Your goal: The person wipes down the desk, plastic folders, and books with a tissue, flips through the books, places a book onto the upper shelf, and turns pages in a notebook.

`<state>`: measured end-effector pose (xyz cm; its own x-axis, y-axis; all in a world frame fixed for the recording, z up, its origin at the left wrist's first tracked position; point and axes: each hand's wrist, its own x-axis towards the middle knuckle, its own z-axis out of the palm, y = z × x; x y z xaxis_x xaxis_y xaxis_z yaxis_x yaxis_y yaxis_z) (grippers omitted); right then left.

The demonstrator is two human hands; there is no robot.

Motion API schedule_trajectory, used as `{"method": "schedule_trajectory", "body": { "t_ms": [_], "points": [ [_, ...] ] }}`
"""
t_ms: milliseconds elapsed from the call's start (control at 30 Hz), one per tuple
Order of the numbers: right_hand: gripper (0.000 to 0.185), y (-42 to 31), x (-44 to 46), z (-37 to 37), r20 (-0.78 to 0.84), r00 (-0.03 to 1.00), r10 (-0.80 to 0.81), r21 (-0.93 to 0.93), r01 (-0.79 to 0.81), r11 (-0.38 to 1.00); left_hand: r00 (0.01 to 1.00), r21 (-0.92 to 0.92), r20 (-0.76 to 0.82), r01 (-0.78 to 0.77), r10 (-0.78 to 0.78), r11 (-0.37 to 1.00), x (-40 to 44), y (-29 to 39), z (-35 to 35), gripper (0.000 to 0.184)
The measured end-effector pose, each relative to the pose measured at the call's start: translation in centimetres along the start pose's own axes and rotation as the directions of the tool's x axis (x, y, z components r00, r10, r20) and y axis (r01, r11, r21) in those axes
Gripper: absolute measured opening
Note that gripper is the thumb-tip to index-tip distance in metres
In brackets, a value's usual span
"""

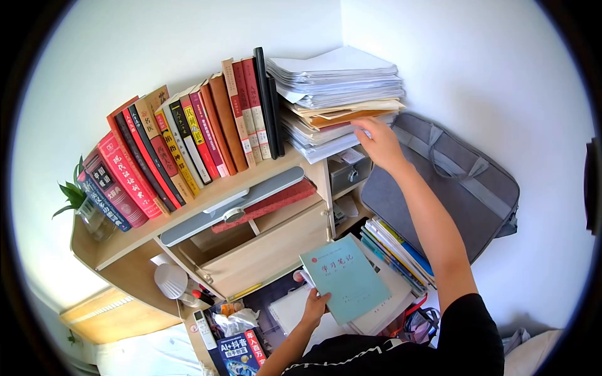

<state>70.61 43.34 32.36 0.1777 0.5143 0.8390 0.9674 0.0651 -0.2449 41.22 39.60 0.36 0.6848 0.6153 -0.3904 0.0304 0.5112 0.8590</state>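
In my left hand is a pale green notebook with red Chinese lettering on its cover, gripped at its lower left edge. White papers lie beneath the notebook. My right hand is raised at the front of a tall paper stack, its fingers bent and a little apart. Brown envelopes stick out of the middle of that stack, right by my right fingertips. Whether those fingertips press on the envelopes or the sheets below, I cannot tell.
Books stand in a row on the wooden shelf, beside a potted plant. A grey laptop bag leans at the right wall. Below it stand upright magazines. A lamp and a blue book sit lower left.
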Motion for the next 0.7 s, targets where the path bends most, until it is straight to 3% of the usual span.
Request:
{"method": "schedule_trajectory", "body": {
  "t_ms": [133,200,433,600,700],
  "points": [
    [0.022,1.1,2.1,1.2,-0.103,0.986,-0.131,-0.097,0.121,0.988,0.998,0.006,0.051,0.037,-0.038,0.999,0.4,0.0,-0.6,0.034],
    [0.02,1.3,2.7,1.0,0.003,1.0,0.02,-0.062,-0.02,0.998,0.995,0.004,0.058,0.082,-0.082,0.997,1.0,-0.3,-1.2,0.034],
    [0.02,1.6,4.0,0.9,-0.018,0.997,0.077,-0.012,-0.077,0.997,0.971,-0.017,0.118,0.21,-0.206,0.978,1.9,0.4,-1.6,0.04],
    [0.022,1.4,5.7,0.8,-0.127,0.989,0.079,0.039,-0.074,0.996,0.966,0.017,0.132,0.224,-0.225,0.974,1.9,0.4,-1.4,0.04],
    [0.022,1.3,6.1,0.8,-0.101,0.988,0.115,-0.02,-0.118,0.993,0.964,0.022,0.133,0.227,-0.228,0.974,1.9,0.5,-1.5,0.038]
  ]
}}
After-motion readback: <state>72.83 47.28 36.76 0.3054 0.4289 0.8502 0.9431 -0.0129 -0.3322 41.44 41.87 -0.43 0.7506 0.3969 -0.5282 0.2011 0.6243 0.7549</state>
